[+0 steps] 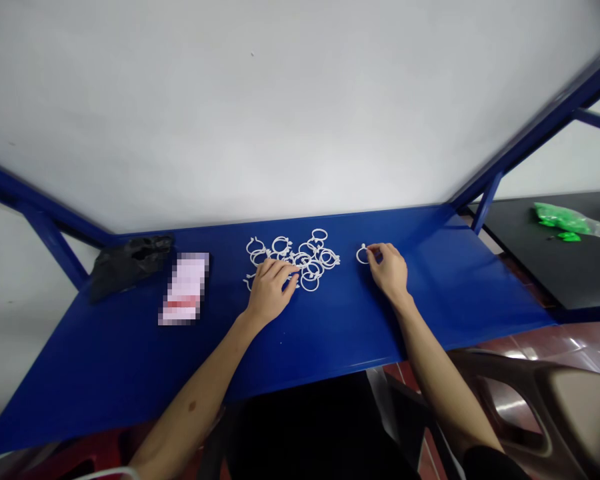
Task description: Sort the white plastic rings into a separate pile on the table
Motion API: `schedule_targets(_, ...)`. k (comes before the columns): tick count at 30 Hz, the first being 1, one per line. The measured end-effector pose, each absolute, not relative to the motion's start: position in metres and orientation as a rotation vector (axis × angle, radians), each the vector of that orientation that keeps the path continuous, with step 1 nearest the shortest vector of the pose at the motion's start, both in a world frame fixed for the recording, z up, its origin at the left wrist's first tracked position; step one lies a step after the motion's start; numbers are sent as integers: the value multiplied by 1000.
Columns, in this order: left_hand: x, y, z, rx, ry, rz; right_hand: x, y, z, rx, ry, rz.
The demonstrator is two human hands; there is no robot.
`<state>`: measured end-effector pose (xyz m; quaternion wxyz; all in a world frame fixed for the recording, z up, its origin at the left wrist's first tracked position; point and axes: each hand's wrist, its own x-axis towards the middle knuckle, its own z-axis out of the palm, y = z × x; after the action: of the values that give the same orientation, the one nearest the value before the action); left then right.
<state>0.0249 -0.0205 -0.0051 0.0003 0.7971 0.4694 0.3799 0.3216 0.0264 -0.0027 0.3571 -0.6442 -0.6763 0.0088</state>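
Observation:
Several thin white rings, with small knobs or clip-like ends, lie in a loose, overlapping pile on the blue table. Over the near left side of this pile rests my left hand, palm down, fingers stretched out and thumb apart; it covers some of the rings, and I see nothing gripped in it. To the right of the pile, my right hand pinches a single white ring between thumb and fingers, at the table surface. The right part of that ring is hidden behind the fingertips.
At the table's left lie a crumpled black plastic bag and a blurred-out pinkish-white rectangle. A white wall rises behind the table. On a black table to the right sits a clear bag of green pieces. A brown chair stands at lower right.

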Motion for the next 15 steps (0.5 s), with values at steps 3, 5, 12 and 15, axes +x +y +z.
schedule_targets(3, 25, -20, -5, 2512, 1480, 1194, 341, 39, -11, -1783, -1782, -32)
schedule_targets(5, 25, -20, -4, 2517, 1486, 1203, 349, 45, -17, -1857, -1801, -68)
schedule_targets(12, 25, -20, -3, 2501, 1495, 1211, 327, 54, -25, -1551, -2042, -22)
schedule_targets(15, 25, -20, -1, 2520, 1504, 1216, 301, 70, -21, -1355, -2268, 100)
